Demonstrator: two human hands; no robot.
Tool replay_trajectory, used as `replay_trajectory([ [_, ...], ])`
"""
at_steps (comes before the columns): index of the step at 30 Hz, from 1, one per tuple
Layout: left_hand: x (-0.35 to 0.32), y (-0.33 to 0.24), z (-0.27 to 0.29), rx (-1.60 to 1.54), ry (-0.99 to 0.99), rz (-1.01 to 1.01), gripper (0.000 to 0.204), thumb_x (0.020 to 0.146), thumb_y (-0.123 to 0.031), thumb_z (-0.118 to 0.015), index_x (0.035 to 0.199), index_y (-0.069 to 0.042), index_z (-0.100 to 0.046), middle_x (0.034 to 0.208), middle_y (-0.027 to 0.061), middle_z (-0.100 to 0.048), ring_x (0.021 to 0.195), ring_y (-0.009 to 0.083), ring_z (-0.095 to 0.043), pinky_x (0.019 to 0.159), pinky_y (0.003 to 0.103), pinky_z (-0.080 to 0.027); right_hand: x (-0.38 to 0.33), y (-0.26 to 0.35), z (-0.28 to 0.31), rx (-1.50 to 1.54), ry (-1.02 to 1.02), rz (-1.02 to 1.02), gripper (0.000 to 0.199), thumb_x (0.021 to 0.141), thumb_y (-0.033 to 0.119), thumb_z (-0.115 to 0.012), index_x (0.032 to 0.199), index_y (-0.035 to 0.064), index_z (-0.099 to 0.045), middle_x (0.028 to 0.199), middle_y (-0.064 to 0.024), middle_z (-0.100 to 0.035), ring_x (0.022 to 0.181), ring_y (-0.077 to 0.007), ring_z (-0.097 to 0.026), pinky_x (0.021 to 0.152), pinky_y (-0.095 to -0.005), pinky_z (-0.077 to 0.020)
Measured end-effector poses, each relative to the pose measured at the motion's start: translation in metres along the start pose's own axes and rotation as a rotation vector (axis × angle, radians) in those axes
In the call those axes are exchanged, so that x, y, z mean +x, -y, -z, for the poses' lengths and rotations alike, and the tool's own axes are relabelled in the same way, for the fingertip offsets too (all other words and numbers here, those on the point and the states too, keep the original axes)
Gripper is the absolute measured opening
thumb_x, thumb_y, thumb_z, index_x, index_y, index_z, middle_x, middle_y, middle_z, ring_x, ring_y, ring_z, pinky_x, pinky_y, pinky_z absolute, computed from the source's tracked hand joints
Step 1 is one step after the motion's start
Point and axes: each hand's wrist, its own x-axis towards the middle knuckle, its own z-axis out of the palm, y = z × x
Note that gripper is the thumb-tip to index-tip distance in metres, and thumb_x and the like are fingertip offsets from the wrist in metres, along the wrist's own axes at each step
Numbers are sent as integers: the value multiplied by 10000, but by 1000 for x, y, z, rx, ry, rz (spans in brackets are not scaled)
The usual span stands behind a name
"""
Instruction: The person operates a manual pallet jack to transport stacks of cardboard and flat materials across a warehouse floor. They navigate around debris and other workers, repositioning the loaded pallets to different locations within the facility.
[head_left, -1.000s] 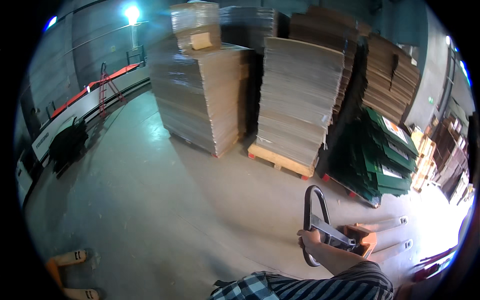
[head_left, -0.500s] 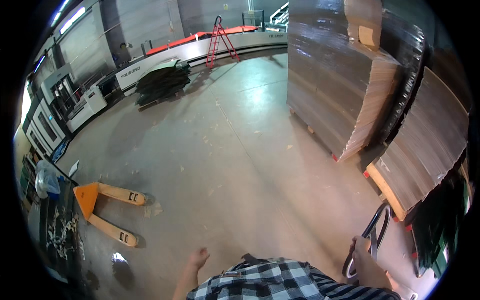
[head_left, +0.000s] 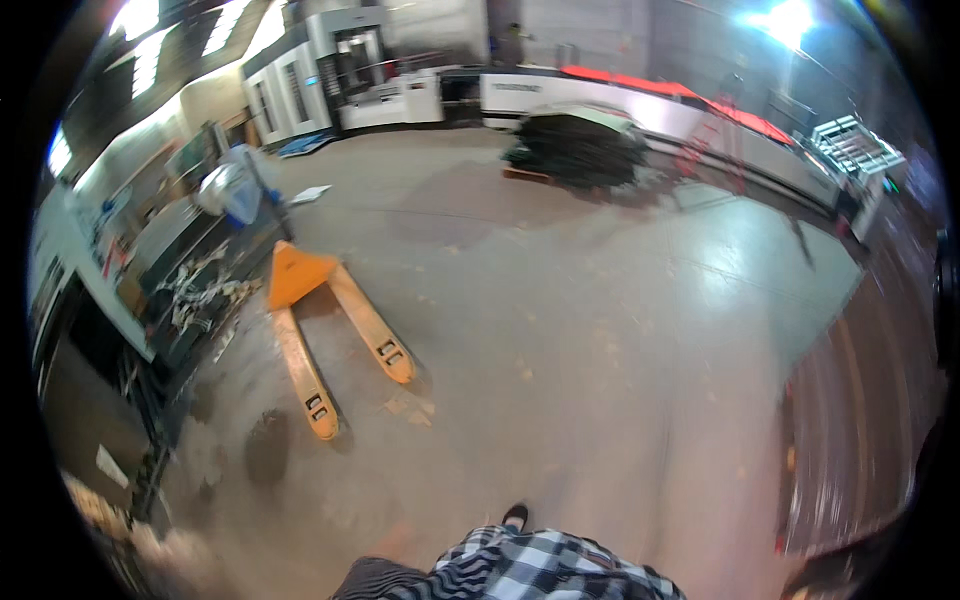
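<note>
A faint, motion-smeared patch just ahead of my dark sleeve appears to be my left hand (head_left: 396, 540); its fingers cannot be made out, and nothing shows in it. My right hand is out of view. On the floor ahead and to the left stands an orange pallet jack (head_left: 300, 274), its two forks pointing toward me and no load on them. My checked shirt and the tip of one dark shoe (head_left: 516, 515) show at the lower edge.
A wrapped stack of brown sheets (head_left: 850, 430) borders the right side. At the back, a dark stack (head_left: 575, 148) sits on a pallet before a long white machine (head_left: 520, 95). A red stepladder (head_left: 700, 145) stands beside it. Scraps (head_left: 200, 290) lie at left.
My view has swung left, so the pallet jack sits nearer the middle. My right hand, earlier gripping a black looped handle at the right, has left the picture along with that handle.
</note>
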Motion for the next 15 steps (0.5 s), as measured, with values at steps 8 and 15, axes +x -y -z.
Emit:
replay_trajectory([
  [8,294,-432,453,-562,-161,-466,460,845,-206,-542,1290,-91,-511,1231,151,-577,1157,275,-537,958,360,-431,-113,95,-286,-67,-44,110,188,696,16,-560,598,72,-410,487,-37,-407,361,-171,-420,308,-301,-314],
  [15,509,-582,502,-147,168,-913,479,857,-361,-589,1246,-85,-545,1182,131,-614,1073,260,-594,926,364,-457,-140,95,-482,133,-123,84,171,695,-7,-569,614,48,-429,504,-51,-437,370,-171,-440,313,-298,-323],
])
